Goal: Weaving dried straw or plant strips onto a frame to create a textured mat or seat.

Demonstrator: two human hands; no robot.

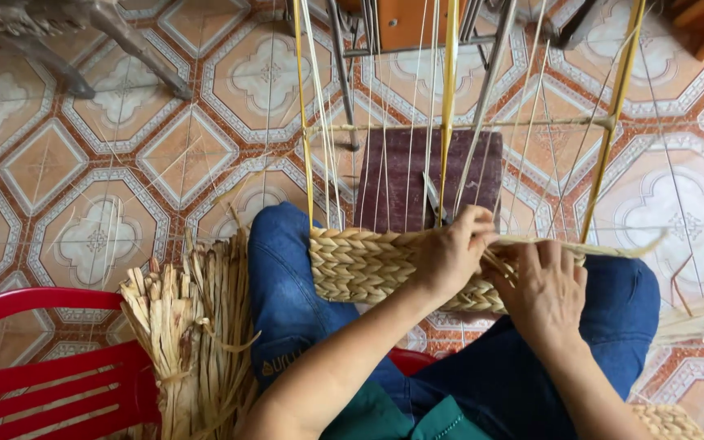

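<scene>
A strip of braided straw weave [360,265] lies across my knees in blue jeans [287,293]. My left hand [450,248] rests on the weave's upper edge, its fingers pinching straw strands near the middle. My right hand [543,289] presses on the weave just to the right, fingers curled around a strand. Thin upright strings and yellow canes [448,98] rise from the weave to a frame at the top. A loose straw end [629,248] sticks out to the right.
A bundle of dried straw [185,334] leans at my left beside a red slatted chair [50,375]. A dark wooden board [397,175] lies on the patterned tile floor [91,163] behind the strings. Metal legs [124,49] stand top left.
</scene>
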